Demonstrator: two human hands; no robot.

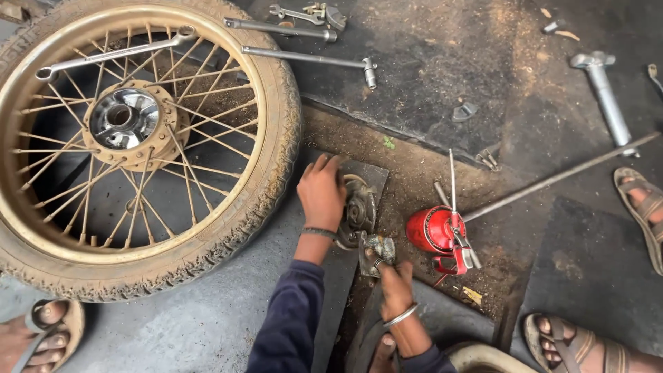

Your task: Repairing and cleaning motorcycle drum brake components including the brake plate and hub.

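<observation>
Nearest to us, our right hand [396, 287] is closed around a small grimy metal fitting [377, 249], fingers clamped on it just at the edge of the round brake plate [357, 211]. Our left hand [322, 190] lies spread over that plate, fingers apart and pressing down, pinning it on the flat dark slab [369, 173] rather than gripping it. Judging by this, the plate is already out of the wheel and on the ground, and the work on its fitting looks under way but not finished (whether the fitting is coming off or going on, we cannot tell). Just beside our right hand stands a red oil can [431, 231], untouched. Further off, the spoked wheel [138, 138] lies flat with a long spanner [114, 54] across its spokes. Beyond it, socket wrenches [311, 59] lie apart on the mat.
</observation>
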